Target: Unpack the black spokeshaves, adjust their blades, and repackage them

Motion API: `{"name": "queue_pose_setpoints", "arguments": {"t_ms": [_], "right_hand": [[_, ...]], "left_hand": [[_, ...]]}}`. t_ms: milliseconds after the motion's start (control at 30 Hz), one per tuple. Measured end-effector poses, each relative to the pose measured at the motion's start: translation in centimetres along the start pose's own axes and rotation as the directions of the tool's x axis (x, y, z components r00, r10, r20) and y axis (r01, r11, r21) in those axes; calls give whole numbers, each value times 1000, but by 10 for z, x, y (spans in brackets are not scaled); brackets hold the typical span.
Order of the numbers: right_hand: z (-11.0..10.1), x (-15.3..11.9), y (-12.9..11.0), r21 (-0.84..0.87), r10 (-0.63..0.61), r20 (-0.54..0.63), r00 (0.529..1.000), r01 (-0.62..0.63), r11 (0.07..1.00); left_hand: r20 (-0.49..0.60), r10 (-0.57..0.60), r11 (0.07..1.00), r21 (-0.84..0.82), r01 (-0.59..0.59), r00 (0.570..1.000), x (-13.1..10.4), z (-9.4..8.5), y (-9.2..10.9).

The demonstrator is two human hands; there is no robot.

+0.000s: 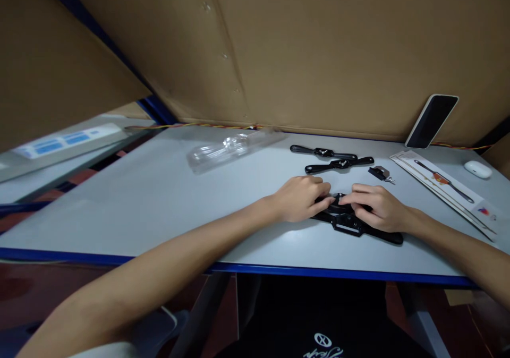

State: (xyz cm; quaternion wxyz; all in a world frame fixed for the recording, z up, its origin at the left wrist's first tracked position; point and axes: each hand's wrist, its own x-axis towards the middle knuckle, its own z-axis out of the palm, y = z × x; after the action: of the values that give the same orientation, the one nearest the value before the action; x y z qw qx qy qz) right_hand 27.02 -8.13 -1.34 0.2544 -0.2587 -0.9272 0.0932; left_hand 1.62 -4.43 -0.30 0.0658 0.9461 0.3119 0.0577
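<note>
"Touching what, these hands?"
"A black two-handled tool on the table, in front and left of the phone; the left hand curls fingers at it, the right hand extends an index finger; whether either clamps, I cannot tell; two similar tools lie left of the phone; a printed card, in front"

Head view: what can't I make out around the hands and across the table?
All in the head view:
Black piece: ends hidden by the left hand and right hand.
Black tool in front of it: left end hidden by the left hand.
Clear plastic shell: details blurred.
Printed card: fine marks too small.
Right forearm: cut off by the right edge.
</note>
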Motion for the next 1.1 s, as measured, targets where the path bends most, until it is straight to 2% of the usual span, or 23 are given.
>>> {"name": "queue_pose_setpoints", "arguments": {"t_ms": [167,367,600,867,1100], "right_hand": [[0,1,-1,2,-13,-33,999,13,1000],[0,1,-2,-2,-27,-18,999,27,1000],[-1,5,-5,-45,40,-99,994,-44,998],[1,2,-3,-29,73,-83,994,-75,997],[2,2,-2,-10,63,-170,983,-65,998]], "left_hand": [[0,3,1000,10,-3,1000,0,1,-1],[-16,9,1000,4,-9,1000,0,1,-1],[-1,8,1000,-3,-8,1000,0,0,-1],[1,3,1000,4,-3,1000,0,-1,2],[10,2,1000,8,-2,1000,0,-1,1]]}}
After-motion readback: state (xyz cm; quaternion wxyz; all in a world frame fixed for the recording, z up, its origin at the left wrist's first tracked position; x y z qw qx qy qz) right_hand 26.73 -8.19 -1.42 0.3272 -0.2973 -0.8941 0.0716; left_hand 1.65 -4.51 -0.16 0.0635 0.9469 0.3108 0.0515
